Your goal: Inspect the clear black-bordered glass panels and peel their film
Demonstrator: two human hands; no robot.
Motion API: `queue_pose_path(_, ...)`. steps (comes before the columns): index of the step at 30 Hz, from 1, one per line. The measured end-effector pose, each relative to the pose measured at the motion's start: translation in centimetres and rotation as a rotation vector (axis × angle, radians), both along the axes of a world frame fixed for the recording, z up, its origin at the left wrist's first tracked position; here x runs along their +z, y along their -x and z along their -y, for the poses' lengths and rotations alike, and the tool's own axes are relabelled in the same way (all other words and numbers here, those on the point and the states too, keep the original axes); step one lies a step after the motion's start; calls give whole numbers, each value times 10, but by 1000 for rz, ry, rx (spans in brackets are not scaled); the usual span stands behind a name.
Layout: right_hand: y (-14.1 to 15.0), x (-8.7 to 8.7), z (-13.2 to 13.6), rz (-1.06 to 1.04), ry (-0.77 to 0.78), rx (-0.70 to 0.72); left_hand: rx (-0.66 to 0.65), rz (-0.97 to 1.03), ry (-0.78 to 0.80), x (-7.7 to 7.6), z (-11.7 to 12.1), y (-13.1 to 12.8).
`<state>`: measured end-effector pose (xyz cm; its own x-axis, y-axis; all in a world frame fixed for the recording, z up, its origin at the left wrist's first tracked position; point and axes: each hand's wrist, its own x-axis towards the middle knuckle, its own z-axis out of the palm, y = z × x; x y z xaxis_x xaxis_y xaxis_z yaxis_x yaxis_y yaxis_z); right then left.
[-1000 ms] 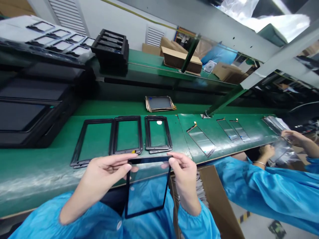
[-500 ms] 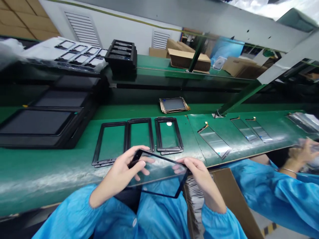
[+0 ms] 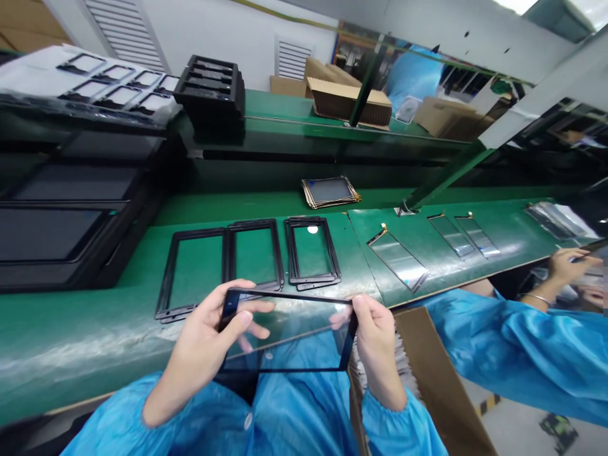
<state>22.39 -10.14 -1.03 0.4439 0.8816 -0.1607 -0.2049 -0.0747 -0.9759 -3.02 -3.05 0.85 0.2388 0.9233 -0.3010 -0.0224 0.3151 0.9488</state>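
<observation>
Between my two hands is a clear touch panel (image 3: 299, 329) with a black border, held lengthwise in front of my body. My left hand (image 3: 209, 335) grips its left end, thumb on top and fingers showing through from beneath. At the right end, my right hand (image 3: 375, 335) pinches the upper corner, its fingertips visible through the glass. Just beyond the panel, black rectangular frames (image 3: 168, 272) lie on the green bench, along with a second group (image 3: 279, 253) and a third stack (image 3: 338, 269) bearing a white round sticker.
Glass panels with flex tails (image 3: 399, 259) lie right of centre; a small panel stack (image 3: 331, 191) sits behind. Black trays with screens (image 3: 109, 253) stand at left. An open carton (image 3: 427, 354) is below the bench edge. A co-worker's hand (image 3: 567, 266) is at far right.
The touch panel has turned from slanting down rightward to nearly level. My left hand has shifted slightly left. The view has swung a little, and both hands keep their hold.
</observation>
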Motion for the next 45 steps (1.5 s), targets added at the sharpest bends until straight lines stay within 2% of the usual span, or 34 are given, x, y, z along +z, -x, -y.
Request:
queue_pose_path(2, 0, -2, 2, -23, -35, 16, -1, -8, -26, -4, 0, 1)
queue_pose_path(4, 0, -3, 5, -10, -57, 11, -11, -41, -118, -8, -2, 3)
queue_pose_path(7, 3, 1, 9, 74, -32, -16, -36, -276, -466, -8, -10, 4)
queue_pose_path(9, 7, 4, 12, 120, -13, -10, -162, -479, -758, -3, -18, 1)
queue_pose_path(11, 10, 7, 14, 140, -7, -2, -361, -580, -953, 2, -27, -3)
queue_pose_path(13, 11, 8, 16, 146, -1, -10, -491, -589, -1027, 5, -34, -6)
queue_pose_path(18, 11, 7, 18, 147, 15, -41, -500, -596, -1055, 7, -35, -9)
queue_pose_path(20, 12, 8, 17, 138, 24, -31, -518, -615, -1034, 9, -32, -10)
queue_pose_path(22, 15, 8, 14, 123, 16, 36, -579, -612, -966, 12, -28, -14)
queue_pose_path(24, 19, 8, 10, 74, 6, 174, -654, -541, -836, 14, -24, -19)
queue_pose_path(26, 20, 6, 7, -29, 1, 276, -669, -410, -632, 14, -21, -24)
queue_pose_path(28, 17, 1, 4, -126, 5, 266, -597, -249, -372, 11, -16, -26)
queue_pose_path(30, 13, -4, 2, -144, 15, 189, -489, -98, -144, 7, -11, -25)
queue_pose_path(32, 9, -8, 0, -108, 26, 134, -399, 11, -14, 5, -7, -23)
queue_pose_path(36, 12, -4, -1, -27, 19, 86, -299, 82, 69, 4, -2, -23)
queue_pose_path(40, 17, 6, -2, 91, -19, 79, -307, 84, 87, 2, 0, -22)
queue_pose_path(43, 17, 11, -3, 136, -50, 59, -319, 55, 63, -1, 0, -17)
queue_pose_path(45, 17, 14, -4, 157, -54, 69, -322, -21, -39, 1, -3, -14)
